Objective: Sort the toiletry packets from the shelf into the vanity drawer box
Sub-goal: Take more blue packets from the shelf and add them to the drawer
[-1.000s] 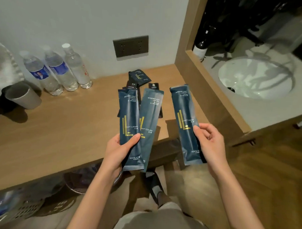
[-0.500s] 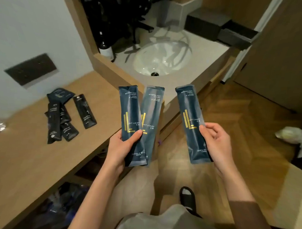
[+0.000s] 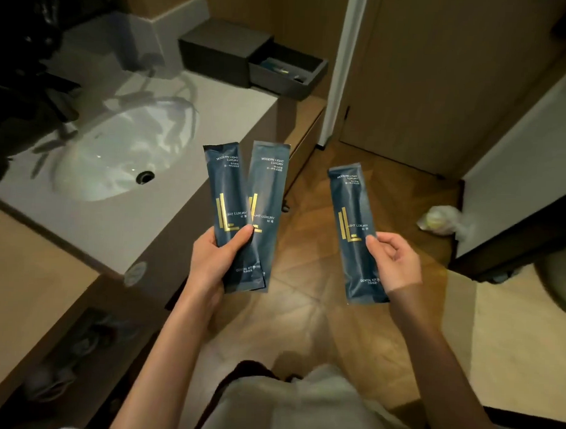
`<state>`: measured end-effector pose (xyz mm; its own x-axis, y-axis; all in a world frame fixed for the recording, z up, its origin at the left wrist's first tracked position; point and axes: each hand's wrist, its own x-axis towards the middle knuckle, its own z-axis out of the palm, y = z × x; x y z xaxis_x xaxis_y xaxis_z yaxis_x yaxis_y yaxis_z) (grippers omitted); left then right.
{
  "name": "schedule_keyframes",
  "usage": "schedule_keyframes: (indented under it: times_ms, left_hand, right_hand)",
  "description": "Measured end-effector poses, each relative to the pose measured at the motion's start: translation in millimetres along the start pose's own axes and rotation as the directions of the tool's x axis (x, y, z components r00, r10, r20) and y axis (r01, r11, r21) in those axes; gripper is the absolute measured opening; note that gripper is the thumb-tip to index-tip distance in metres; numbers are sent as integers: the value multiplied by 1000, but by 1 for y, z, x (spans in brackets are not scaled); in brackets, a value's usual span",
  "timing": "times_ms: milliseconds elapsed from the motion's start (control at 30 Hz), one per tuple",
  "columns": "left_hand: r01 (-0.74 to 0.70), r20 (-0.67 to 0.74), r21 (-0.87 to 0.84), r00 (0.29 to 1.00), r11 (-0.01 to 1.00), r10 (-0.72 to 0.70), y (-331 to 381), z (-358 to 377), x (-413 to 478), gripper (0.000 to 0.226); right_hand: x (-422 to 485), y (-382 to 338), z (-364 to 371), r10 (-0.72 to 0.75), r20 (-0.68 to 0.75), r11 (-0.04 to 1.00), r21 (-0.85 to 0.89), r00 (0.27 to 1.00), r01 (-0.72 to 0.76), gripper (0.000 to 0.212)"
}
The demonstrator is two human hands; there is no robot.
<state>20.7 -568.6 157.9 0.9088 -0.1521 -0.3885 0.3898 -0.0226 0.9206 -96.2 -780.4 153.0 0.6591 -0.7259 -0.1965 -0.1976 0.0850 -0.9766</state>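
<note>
Toiletry packets (image 3: 270, 181): three dark-blue dental-kit sachets, all held in the air over the wood floor (image 3: 304, 311), just beside the vanity counter (image 3: 214, 122); none in the drawer box (image 3: 223, 51) yet.
Vanity counter: pale top to the left, sink basin (image 3: 117, 154) sunk into it. Risk here: a dropped sachet landing in the basin, given a slack grip on the way past.
Drawer box: dark, at the counter's far end, well apart from the packets.
Drawer (image 3: 289, 76): pulled out to the right, something already inside, too small to identify. Risk: long sachets going in crosswise and catching on the rim, for want of turning along the drawer's length.
Left pair (image 3: 227, 212): two overlapping, fanned slightly at the top. Long axes roughly upright in view, printed tops pointing away from the body, toward the box. Risk: rear one sliding out, probably pinned only behind the front one.
Right packet (image 3: 352, 223): single, long axis upright, top leaning a little left.
Left hand (image 3: 216, 260): wrapped around the pair's lower half, thumb across the front.
Right hand (image 3: 398, 263): pinching the single packet's lower right edge, fingers curled.
</note>
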Motion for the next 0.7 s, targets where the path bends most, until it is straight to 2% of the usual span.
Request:
schedule_keyframes:
  times_ms: [267, 467, 700]
  left_hand:
    - [49, -81, 7, 996, 999, -48, -1, 67, 82, 22]
    - [96, -99, -7, 990, 995, -96, 18, 114, 181, 25]
    - [-1, -163, -80, 987, 997, -12, 102, 163, 303, 27]
  right_hand:
    - [127, -4, -4, 43, 46, 996, -85, 998, -39, 10]
    - [243, -27, 21, 26, 84, 999, -43, 996, -22, 4]
    - [385, -105, 60, -145, 179, 980, -108, 973, 166, 5]
